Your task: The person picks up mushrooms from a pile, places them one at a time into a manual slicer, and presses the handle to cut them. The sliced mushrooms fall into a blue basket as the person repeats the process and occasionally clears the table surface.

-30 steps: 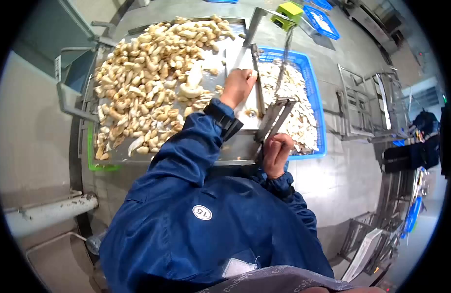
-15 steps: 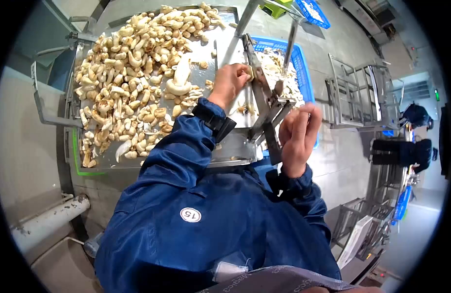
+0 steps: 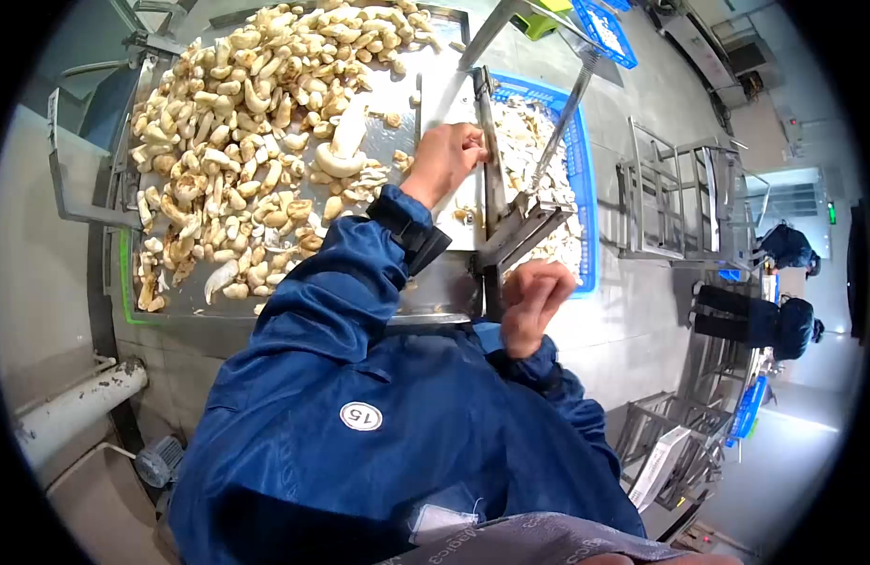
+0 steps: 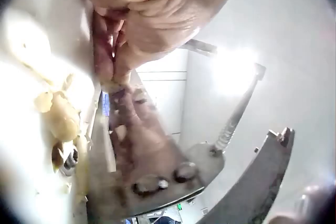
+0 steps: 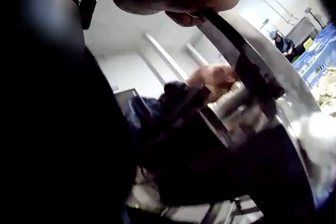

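Note:
My left hand [image 3: 444,160] rests on the white board [image 3: 446,99] of a hand-lever slicer, its fingertips right at the blade edge. In the left wrist view the thumb and finger pinch a small yellowish mushroom piece [image 4: 114,85] beside the metal blade [image 4: 147,134]. My right hand [image 3: 534,306] is at the near end of the slicer's lever [image 3: 524,235]. Its fingers curl on the dark handle [image 5: 231,35] in the right wrist view. Small mushroom scraps [image 4: 63,119] lie on the board near a bolt.
A large heap of whole mushrooms [image 3: 237,151] covers the steel table's left side; one bigger mushroom [image 3: 342,146] lies nearer the board. Beyond the blade stands a blue basket [image 3: 585,188] with mushroom slices. A spring [image 3: 576,118] rises over it. Metal racks [image 3: 666,198] and two people stand farther right.
My right hand rose with the lever half a second ago and has since come down. The left hand has stayed by the blade. The head view has shifted slightly.

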The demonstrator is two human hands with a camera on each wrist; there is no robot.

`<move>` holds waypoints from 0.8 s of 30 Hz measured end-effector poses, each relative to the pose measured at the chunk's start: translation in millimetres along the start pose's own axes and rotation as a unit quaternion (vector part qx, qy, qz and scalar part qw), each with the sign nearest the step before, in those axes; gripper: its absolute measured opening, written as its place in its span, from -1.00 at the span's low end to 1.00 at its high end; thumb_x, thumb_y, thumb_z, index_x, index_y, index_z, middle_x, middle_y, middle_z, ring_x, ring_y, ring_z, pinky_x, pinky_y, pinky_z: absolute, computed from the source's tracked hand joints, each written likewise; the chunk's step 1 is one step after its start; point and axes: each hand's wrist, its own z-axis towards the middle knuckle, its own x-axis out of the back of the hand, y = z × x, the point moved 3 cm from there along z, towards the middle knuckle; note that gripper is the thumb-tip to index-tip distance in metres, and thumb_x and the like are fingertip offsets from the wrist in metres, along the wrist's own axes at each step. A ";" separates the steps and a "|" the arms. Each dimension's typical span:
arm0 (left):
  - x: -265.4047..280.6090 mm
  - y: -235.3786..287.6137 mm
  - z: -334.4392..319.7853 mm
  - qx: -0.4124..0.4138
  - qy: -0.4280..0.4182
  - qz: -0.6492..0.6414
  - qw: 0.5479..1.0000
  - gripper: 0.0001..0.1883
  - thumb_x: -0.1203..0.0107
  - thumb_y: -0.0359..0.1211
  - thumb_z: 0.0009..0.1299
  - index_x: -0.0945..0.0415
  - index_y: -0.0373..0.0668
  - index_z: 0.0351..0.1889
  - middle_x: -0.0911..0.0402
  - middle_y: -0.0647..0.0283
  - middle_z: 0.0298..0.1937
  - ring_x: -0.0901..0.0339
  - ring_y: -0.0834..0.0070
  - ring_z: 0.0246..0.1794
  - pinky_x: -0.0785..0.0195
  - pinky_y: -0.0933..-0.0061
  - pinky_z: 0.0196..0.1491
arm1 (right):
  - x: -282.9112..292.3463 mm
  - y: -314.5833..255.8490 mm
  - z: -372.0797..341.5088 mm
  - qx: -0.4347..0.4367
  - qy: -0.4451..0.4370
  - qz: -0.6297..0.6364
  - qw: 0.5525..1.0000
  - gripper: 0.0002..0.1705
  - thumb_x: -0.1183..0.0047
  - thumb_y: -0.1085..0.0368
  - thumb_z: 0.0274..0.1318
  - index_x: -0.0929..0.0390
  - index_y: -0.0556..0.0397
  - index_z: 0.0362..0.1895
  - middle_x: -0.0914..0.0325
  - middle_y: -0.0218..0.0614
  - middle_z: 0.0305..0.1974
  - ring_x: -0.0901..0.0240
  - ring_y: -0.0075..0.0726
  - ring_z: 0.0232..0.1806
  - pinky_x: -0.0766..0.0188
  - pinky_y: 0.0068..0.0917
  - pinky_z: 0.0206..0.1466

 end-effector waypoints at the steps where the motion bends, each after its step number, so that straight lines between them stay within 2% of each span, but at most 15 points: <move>1: 3.4 4.9 -2.9 -0.022 0.024 0.030 0.999 -0.75 -0.27 -0.43 0.29 -0.64 -0.28 -0.08 -0.73 0.15 -0.33 -0.66 0.56 -0.38 -0.47 0.54 -0.29 | 0.3 12.0 -12.4 0.048 -0.006 -0.040 0.998 -0.81 0.39 0.15 0.53 -0.14 -0.05 -0.18 -0.21 -0.43 -0.52 -0.01 -0.64 -0.69 -0.02 -0.64 -0.68; 4: 2.8 2.1 1.2 0.007 0.003 -0.003 1.000 -0.74 -0.26 -0.42 0.30 -0.63 -0.31 -0.07 -0.73 0.12 -0.34 -0.67 0.53 -0.38 -0.49 0.54 -0.28 | -0.6 -3.6 -2.3 -0.004 -0.004 0.010 1.000 -0.83 0.26 0.20 0.50 -0.19 0.01 -0.14 -0.22 -0.44 -0.51 -0.06 -0.62 -0.61 -0.07 -0.65 -0.60; 6: 2.9 5.3 -3.4 0.031 -0.013 -0.049 0.998 -0.73 -0.26 -0.42 0.30 -0.62 -0.31 -0.06 -0.72 0.10 -0.34 -0.67 0.51 -0.37 -0.49 0.54 -0.27 | -3.7 -44.2 31.3 -0.103 -0.001 0.046 0.994 -0.85 0.27 0.21 0.50 -0.19 0.01 -0.13 -0.23 -0.44 -0.50 -0.04 -0.64 -0.61 -0.04 -0.66 -0.60; 7: 2.0 6.7 -4.4 0.018 -0.010 -0.022 1.000 -0.73 -0.26 -0.42 0.31 -0.62 -0.32 -0.05 -0.72 0.09 -0.34 -0.67 0.51 -0.36 -0.50 0.54 -0.26 | -7.8 -58.3 44.7 -0.140 0.008 0.074 0.987 -0.85 0.27 0.21 0.50 -0.19 0.01 -0.13 -0.23 -0.44 -0.50 -0.03 -0.64 -0.61 -0.03 -0.66 -0.60; 9: 2.8 10.7 -2.9 -0.012 0.004 0.030 0.999 -0.73 -0.25 -0.43 0.32 -0.61 -0.33 -0.05 -0.73 0.08 -0.33 -0.68 0.50 -0.33 -0.51 0.54 -0.24 | -6.9 -54.5 41.5 -0.112 0.000 0.069 0.991 -0.82 0.26 0.18 0.50 -0.20 0.01 -0.12 -0.23 -0.45 -0.49 -0.02 -0.65 -0.61 -0.02 -0.67 -0.60; 10: 1.5 6.5 -2.0 -0.008 -0.013 -0.036 0.999 -0.73 -0.26 -0.43 0.31 -0.62 -0.32 -0.04 -0.73 0.10 -0.30 -0.69 0.51 -0.30 -0.51 0.54 -0.23 | -5.3 -48.6 38.8 -0.098 -0.008 0.065 0.993 -0.81 0.26 0.17 0.50 -0.20 0.00 -0.11 -0.24 -0.45 -0.49 -0.01 -0.66 -0.61 -0.01 -0.67 -0.60; 11: 0.1 2.9 0.5 -0.004 -0.006 -0.022 1.000 -0.73 -0.25 -0.44 0.31 -0.61 -0.32 -0.04 -0.74 0.11 -0.30 -0.68 0.53 -0.30 -0.52 0.55 -0.23 | -1.9 -30.3 23.2 -0.060 0.000 0.049 0.997 -0.79 0.25 0.14 0.50 -0.20 0.00 -0.09 -0.23 -0.45 -0.49 -0.03 -0.65 -0.61 -0.02 -0.67 -0.60; 13: 1.1 7.5 -1.3 0.008 -0.001 0.011 1.000 -0.73 -0.25 -0.45 0.32 -0.61 -0.33 -0.03 -0.74 0.13 -0.30 -0.68 0.56 -0.31 -0.52 0.55 -0.23 | 0.7 8.0 -8.0 0.039 0.015 -0.016 0.999 -0.79 0.35 0.13 0.53 -0.18 -0.04 -0.14 -0.20 -0.43 -0.53 0.01 -0.62 -0.67 0.02 -0.64 -0.66; 14: -2.3 0.3 -0.4 0.029 -0.019 -0.042 0.999 -0.73 -0.25 -0.46 0.31 -0.61 -0.33 -0.03 -0.74 0.15 -0.32 -0.65 0.61 -0.32 -0.52 0.56 -0.24 | 2.0 12.1 -14.3 0.037 0.003 -0.016 0.999 -0.80 0.35 0.13 0.53 -0.18 -0.04 -0.13 -0.20 -0.43 -0.52 0.01 -0.62 -0.67 0.02 -0.64 -0.66; 16: -4.8 -6.6 3.2 0.009 -0.011 -0.025 1.000 -0.73 -0.24 -0.47 0.32 -0.61 -0.35 -0.04 -0.73 0.15 -0.32 -0.64 0.64 -0.32 -0.52 0.56 -0.25 | -0.7 11.2 -13.7 0.037 -0.022 -0.012 0.999 -0.81 0.34 0.13 0.53 -0.19 -0.05 -0.11 -0.21 -0.43 -0.50 0.01 -0.62 -0.66 0.02 -0.63 -0.66; 19: -12.0 -19.3 1.9 -0.020 -0.002 0.003 1.000 -0.74 -0.23 -0.46 0.32 -0.60 -0.36 -0.04 -0.73 0.16 -0.29 -0.64 0.65 -0.30 -0.50 0.57 -0.26 | -1.5 -31.8 22.6 -0.085 -0.001 0.061 0.995 -0.82 0.28 0.17 0.51 -0.21 -0.01 -0.09 -0.22 -0.46 -0.48 -0.02 -0.65 -0.60 -0.01 -0.67 -0.59; 21: -10.8 -15.3 3.6 -0.045 0.012 0.020 0.999 -0.74 -0.22 -0.46 0.33 -0.60 -0.37 -0.05 -0.73 0.18 -0.26 -0.64 0.64 -0.28 -0.49 0.58 -0.26 | -10.8 -63.3 48.5 -0.127 0.010 0.057 0.990 -0.84 0.30 0.20 0.52 -0.21 -0.01 -0.09 -0.20 -0.48 -0.48 -0.01 -0.65 -0.60 0.01 -0.66 -0.59; 22: -2.9 1.1 1.1 -0.009 -0.023 0.039 0.999 -0.75 -0.21 -0.45 0.34 -0.61 -0.36 -0.05 -0.72 0.21 -0.29 -0.62 0.67 -0.29 -0.48 0.61 -0.25 | -12.7 -62.2 47.3 -0.114 0.016 0.051 0.992 -0.83 0.32 0.19 0.52 -0.21 0.00 -0.09 -0.19 -0.51 -0.49 0.00 -0.65 -0.60 0.02 -0.67 -0.59; 23: -6.1 -7.6 4.1 0.014 -0.031 -0.026 0.999 -0.76 -0.19 -0.45 0.35 -0.61 -0.35 -0.06 -0.71 0.21 -0.31 -0.62 0.67 -0.31 -0.47 0.62 -0.26 | -5.6 -48.6 39.3 -0.079 -0.021 0.042 0.996 -0.81 0.30 0.17 0.52 -0.21 0.01 -0.10 -0.19 -0.49 -0.49 -0.02 -0.65 -0.60 0.00 -0.67 -0.57; 24: -13.4 -22.9 7.9 0.037 -0.039 -0.092 0.994 -0.77 -0.17 -0.45 0.36 -0.62 -0.34 -0.06 -0.71 0.20 -0.34 -0.61 0.67 -0.34 -0.47 0.63 -0.27 | -1.0 -28.6 23.1 -0.053 -0.007 0.032 0.998 -0.81 0.27 0.16 0.51 -0.21 0.01 -0.10 -0.19 -0.48 -0.49 -0.02 -0.64 -0.60 -0.02 -0.66 -0.56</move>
